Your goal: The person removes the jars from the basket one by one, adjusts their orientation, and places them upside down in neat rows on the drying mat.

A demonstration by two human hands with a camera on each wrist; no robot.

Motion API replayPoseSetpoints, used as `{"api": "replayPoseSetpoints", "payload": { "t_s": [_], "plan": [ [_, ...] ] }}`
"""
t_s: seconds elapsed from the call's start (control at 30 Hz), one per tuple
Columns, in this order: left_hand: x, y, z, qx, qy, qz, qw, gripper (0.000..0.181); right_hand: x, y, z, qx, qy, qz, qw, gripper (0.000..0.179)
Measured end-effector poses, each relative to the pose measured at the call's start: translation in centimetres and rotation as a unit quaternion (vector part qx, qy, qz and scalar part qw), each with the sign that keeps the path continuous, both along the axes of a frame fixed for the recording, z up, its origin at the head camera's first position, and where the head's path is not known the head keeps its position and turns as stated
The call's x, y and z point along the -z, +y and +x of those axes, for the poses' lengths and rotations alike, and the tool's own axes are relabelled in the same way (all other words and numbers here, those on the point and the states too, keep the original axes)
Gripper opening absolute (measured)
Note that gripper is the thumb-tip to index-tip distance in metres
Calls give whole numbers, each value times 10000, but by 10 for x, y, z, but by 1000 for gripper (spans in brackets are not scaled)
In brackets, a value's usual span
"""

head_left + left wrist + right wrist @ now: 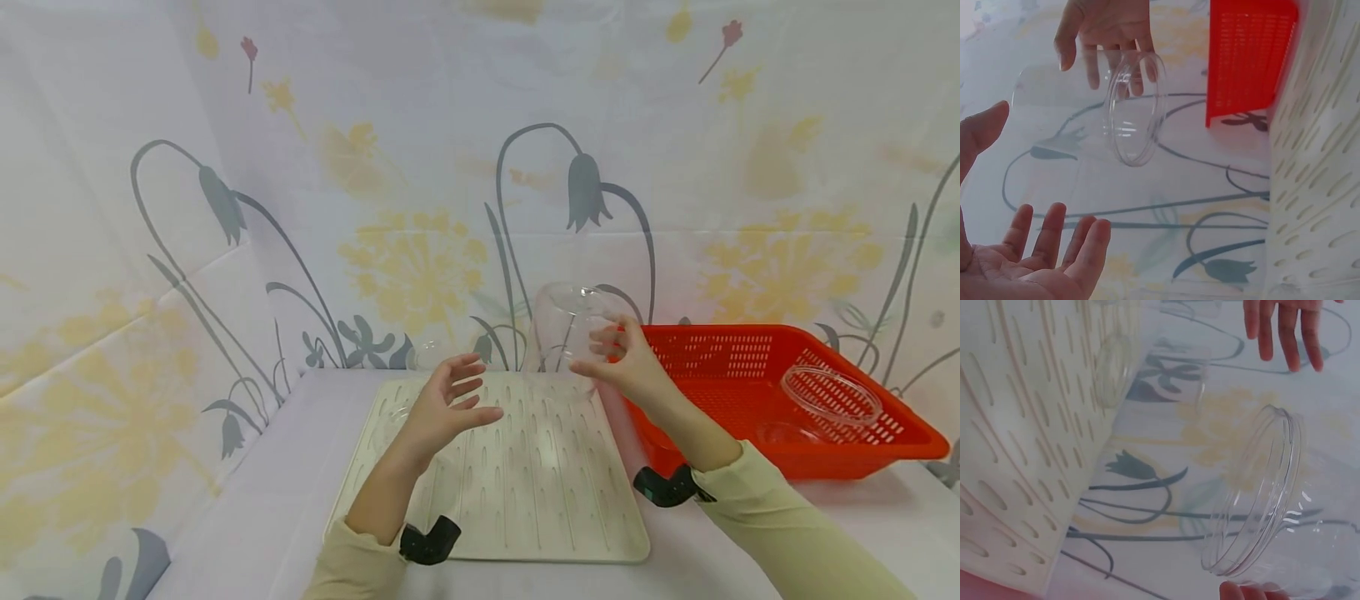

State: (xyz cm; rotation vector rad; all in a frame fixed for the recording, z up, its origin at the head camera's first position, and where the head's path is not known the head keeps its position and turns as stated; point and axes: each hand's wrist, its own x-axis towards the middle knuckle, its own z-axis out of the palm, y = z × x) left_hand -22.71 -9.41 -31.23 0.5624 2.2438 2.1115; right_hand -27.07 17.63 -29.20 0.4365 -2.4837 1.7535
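Note:
My right hand [622,358] grips a large clear jar [555,333] by its side, above the back right of a cream ribbed tray [525,500]. The jar is mouth down, its ringed rim [1254,500] facing the tray in the right wrist view. Nothing is in my left hand [450,404]; its fingers are spread and bent a little, the palm facing the jar across a gap. In the left wrist view the jar [1066,94] lies between both hands. Toward the tray's left side stand clear containers, one [429,355] at the back and another [388,427] partly behind my left hand.
A red slotted basket [810,454] stands right of the tray, under my right forearm. Inside it lies a clear round ring-like piece [831,396] with another clear piece [787,433] beside it. A flower-printed cloth [420,167] hangs behind and to the left.

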Motion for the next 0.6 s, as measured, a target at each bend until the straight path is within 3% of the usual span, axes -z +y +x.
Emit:
{"api": "replayPoseSetpoints", "payload": {
  "t_s": [0.37, 0.6],
  "plan": [
    [-1, -29, 0, -327, 73, 593, 9977, 65, 5, -5, -10, 106, 0, 72, 9999, 92],
    [3, -57, 3, -641, 156, 705, 9953, 61, 10, -11, -18, 264, -141, 63, 9995, 94]
  ]
}}
